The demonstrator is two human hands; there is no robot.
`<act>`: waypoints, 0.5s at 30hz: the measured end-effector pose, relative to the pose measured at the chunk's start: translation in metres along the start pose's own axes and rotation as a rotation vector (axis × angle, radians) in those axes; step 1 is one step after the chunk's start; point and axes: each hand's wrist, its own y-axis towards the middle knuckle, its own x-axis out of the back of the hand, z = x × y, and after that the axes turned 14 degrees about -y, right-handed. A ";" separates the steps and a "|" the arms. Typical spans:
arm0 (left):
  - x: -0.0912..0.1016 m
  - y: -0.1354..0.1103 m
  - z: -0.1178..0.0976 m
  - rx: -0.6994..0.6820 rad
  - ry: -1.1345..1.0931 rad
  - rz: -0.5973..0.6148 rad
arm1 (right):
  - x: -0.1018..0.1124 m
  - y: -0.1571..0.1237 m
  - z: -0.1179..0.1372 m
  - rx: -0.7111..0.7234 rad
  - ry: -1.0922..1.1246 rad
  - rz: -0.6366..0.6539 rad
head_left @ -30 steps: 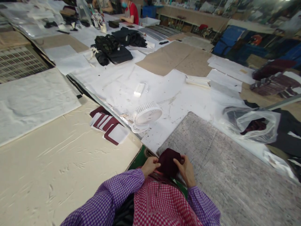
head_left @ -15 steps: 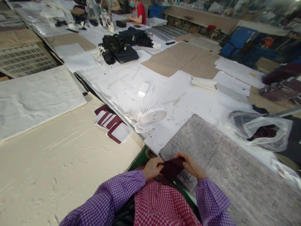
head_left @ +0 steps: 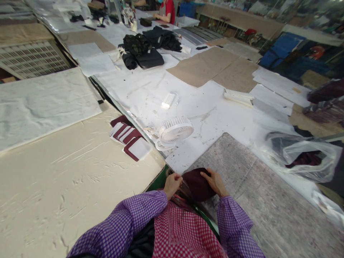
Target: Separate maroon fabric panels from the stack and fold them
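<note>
A small dark maroon fabric piece is held between both hands at the near edge of the grey felt pad. My left hand pinches its left side with closed fingers. My right hand grips its right side, fingers curled over the top edge. Both arms wear purple checked sleeves, over a red checked apron.
A white desk fan lies just beyond the hands. Maroon-and-white cut pieces are stacked on the cream sheet to the left. A clear plastic bag with dark fabric lies right. Black garments and another person's red sleeve are far back.
The maroon piece was flattened low between the hands half a second ago and now stands up rounded again. The view has shifted slightly.
</note>
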 end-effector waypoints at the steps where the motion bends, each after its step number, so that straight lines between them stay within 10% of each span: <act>1: 0.001 -0.003 -0.004 -0.039 -0.026 0.012 | 0.003 -0.004 0.002 0.023 0.017 0.032; 8: -0.002 -0.017 -0.019 -0.052 -0.216 0.267 | 0.014 -0.013 0.010 0.091 0.047 0.127; 15: -0.004 -0.012 -0.007 0.111 -0.318 0.183 | 0.008 0.000 0.004 0.081 -0.034 0.078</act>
